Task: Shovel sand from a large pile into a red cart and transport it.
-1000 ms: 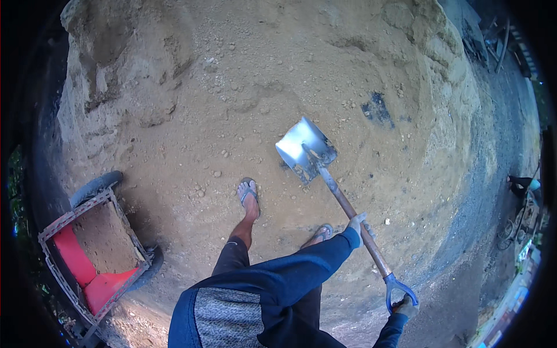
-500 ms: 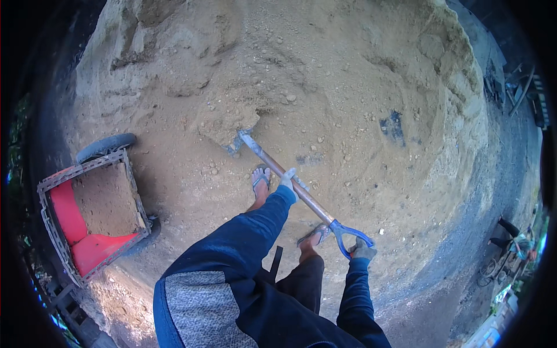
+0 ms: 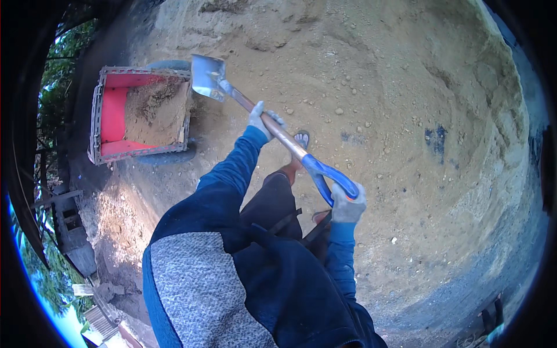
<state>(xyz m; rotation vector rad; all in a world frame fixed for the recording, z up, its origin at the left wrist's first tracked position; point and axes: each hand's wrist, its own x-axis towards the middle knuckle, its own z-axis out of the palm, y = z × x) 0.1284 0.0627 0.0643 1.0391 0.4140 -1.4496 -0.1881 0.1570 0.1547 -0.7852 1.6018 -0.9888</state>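
A shovel (image 3: 283, 137) with a wooden shaft, a blue D-shaped handle and a metal blade (image 3: 208, 76) is raised across my front. Gloved, my left hand (image 3: 264, 120) wraps round the shaft below the blade. My right hand (image 3: 348, 203), also gloved, grips the blue handle at the other end. The blade looks bare and is beside the right edge of a cart (image 3: 114, 120) with a red inside and a dark slatted rim. Loose sandy soil (image 3: 152, 113) lies in the cart.
A large bank of sandy soil (image 3: 371, 64) rises ahead and to the right, with small stones over the ground. The cart's wheel (image 3: 169, 64) shows at its far side. Concrete blocks (image 3: 78, 238) stand at the left. My sandalled foot (image 3: 301, 138) is below the shaft.
The shovel blade has come up from the soil and swung left to the cart. Soil that was on the blade is gone from it, and the cart's soil looks freshly heaped. My view has turned left.
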